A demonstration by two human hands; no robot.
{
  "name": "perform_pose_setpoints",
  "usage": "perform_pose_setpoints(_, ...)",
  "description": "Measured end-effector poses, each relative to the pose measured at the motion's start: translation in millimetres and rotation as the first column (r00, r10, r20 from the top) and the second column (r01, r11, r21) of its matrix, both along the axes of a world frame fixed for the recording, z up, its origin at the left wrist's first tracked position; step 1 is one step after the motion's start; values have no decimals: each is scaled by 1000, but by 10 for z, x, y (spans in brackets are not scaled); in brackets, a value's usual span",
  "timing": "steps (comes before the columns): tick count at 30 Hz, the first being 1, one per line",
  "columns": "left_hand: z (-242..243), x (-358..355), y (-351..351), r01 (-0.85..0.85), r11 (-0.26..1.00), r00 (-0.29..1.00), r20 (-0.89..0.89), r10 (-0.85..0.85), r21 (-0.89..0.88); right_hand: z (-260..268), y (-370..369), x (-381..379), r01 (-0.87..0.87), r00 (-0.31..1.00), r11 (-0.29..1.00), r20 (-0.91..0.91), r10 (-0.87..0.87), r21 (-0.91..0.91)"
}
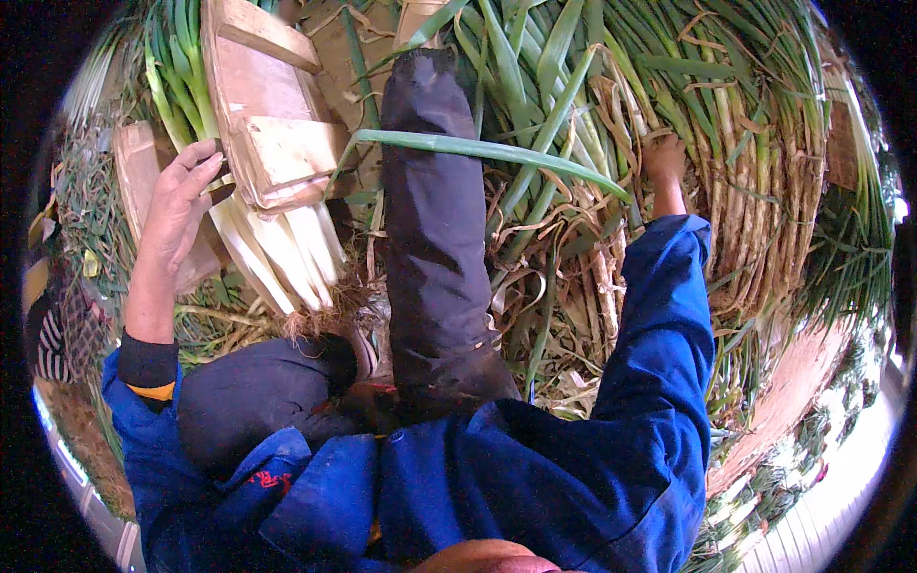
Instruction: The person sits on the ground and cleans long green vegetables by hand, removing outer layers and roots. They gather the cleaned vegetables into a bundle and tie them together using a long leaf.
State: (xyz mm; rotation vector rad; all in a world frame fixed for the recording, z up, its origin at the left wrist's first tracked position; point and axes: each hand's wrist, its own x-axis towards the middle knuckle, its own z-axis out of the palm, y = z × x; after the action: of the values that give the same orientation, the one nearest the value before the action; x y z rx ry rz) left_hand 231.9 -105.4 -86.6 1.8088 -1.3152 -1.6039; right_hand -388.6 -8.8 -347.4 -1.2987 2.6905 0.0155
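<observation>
My left hand (183,200) is raised beside a wooden frame (276,93), fingers slightly curled and apart; a dark piece shows by its thumb, too shadowed to identify. Beneath that frame lies a bundle of peeled green onions (286,251), white stems and roots towards me, green leaves (179,64) at the far end. Over on the right, my right hand (665,157) is curled around stalks at the edge of a heap of unpeeled green onions (759,186); its fingertips are partly hidden. One long green leaf (494,150) lies across my outstretched trouser leg (437,215).
A second wooden piece (136,168) lies under the peeled bundle. Loose green leaves (544,79) and dry husks (573,229) cover the ground beside my leg. Leaf trimmings (93,186) are piled at the far left. A brownish board (788,387) lies at the right.
</observation>
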Motion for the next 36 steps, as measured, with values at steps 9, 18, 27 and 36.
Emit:
perform_pose_setpoints(9, 64, 9, -25, 48, 997, 997, -57, -52, -60, 786, -50, 395, 13, 1000, 971, 2, -14, 237)
perform_pose_setpoints(18, 685, -283, -22, 61, 901, 995, -49, -90, -430, 2714, 705, -454, -1, 951, 966, -298, 81, 259)
perform_pose_setpoints(27, 351, -1701, 1100, 494, 846, 824, -203, -529, -199, 2396, 2935, 487, 198, 595, 976, 779, -197, 96)
perform_pose_setpoints(36, -1153, -2875, 2985, 483, 616, 718, -684, 128, 622, 2355, 3017, 2143, 474, 64, 880, 997, -44, 9)
